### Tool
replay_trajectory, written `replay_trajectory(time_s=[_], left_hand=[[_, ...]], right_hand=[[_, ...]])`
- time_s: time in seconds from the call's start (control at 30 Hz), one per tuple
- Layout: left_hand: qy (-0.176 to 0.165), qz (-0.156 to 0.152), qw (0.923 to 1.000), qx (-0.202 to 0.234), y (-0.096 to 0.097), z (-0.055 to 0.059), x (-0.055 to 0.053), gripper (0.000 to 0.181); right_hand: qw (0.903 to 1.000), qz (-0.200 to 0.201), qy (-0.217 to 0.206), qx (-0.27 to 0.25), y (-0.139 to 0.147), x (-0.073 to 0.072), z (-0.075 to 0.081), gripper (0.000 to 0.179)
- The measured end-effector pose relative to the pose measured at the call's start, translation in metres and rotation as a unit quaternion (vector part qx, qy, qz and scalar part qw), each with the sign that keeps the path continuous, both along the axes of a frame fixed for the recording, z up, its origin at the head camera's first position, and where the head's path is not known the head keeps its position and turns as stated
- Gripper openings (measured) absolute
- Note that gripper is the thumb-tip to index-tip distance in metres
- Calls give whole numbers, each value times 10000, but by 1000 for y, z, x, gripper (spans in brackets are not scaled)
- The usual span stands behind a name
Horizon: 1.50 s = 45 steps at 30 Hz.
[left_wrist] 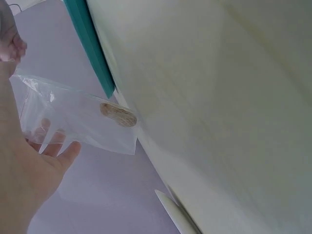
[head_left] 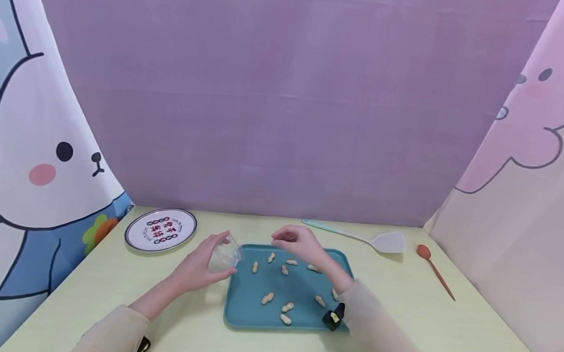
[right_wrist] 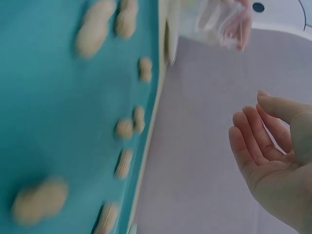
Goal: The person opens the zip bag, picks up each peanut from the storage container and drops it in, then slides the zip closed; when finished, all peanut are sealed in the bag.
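Purple cloth [head_left: 276, 101] backs a pale yellow-green surface [head_left: 400, 288]. Left grip [head_left: 199, 265]: thumb and fingers are curled around a clear plastic bag [head_left: 225, 254], held above the surface at the left side of the tray. One peanut [left_wrist: 118, 114] is visible inside, near the end of the bag closest to the surface. Bag mouth: appears directed toward the right grip, though the film makes its rim hard to confirm.

Right grip [head_left: 302, 242]: fingers loosely curved, thumb apart, palm holding nothing. Position: raised over the far part of the blue-green tray [head_left: 300, 286], level with or slightly beyond the loose peanuts [head_left: 267, 298] scattered on it.

Governing relation: the right grip is nearer than the left to most far-row peanuts, which lie below it and toward the wearer. Long axes differ: the peanut closest beneath its fingers [head_left: 292, 262] lies roughly left to right, while its neighbour points nearer to fore-and-aft. The bag is to the left of these pieces, across a short gap.

Outlying items: plate [head_left: 161, 231] at far left; spatula [head_left: 388, 243] and red-brown spoon [head_left: 424, 251] at right.
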<state>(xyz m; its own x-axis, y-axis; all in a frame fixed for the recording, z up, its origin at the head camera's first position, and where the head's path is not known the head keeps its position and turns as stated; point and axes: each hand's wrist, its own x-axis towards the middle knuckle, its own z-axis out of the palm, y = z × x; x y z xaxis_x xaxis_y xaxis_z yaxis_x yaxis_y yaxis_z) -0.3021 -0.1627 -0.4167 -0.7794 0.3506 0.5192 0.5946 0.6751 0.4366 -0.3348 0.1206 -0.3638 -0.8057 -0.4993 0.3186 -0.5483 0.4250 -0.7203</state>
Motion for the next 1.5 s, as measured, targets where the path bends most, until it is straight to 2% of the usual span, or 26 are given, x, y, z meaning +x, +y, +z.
replay_trajectory(time_s=[0.07,0.23,0.3,0.53,0.8,1.17,1.5], left_hand=[[10,-7,10000,-40,0,0,-1,86],[15,-37,10000,-81,2,3,-2,86],[13,-25,10000,-83,2,4,-2,86],[-44,50,9999,-89,0,4,-2,86],[-66,34,10000,-38,-2,0,-3,86],[-29,0,10000,6,1,-4,-1,86],[-29,-10,10000,-46,2,-5,-5,87]], right_hand=[[9999,-120,-6,23,12,7,5,19],[9989,-447,142,59,45,8,-3,20],[9980,-573,237,84,59,1,-16,21],[9948,-948,100,360,84,2,-34,25],[9877,-1388,6,716,92,-3,-49,26],[9843,-1286,-671,1008,98,-6,-62,28],[9768,-1378,-795,1433,96,-10,-63,19]])
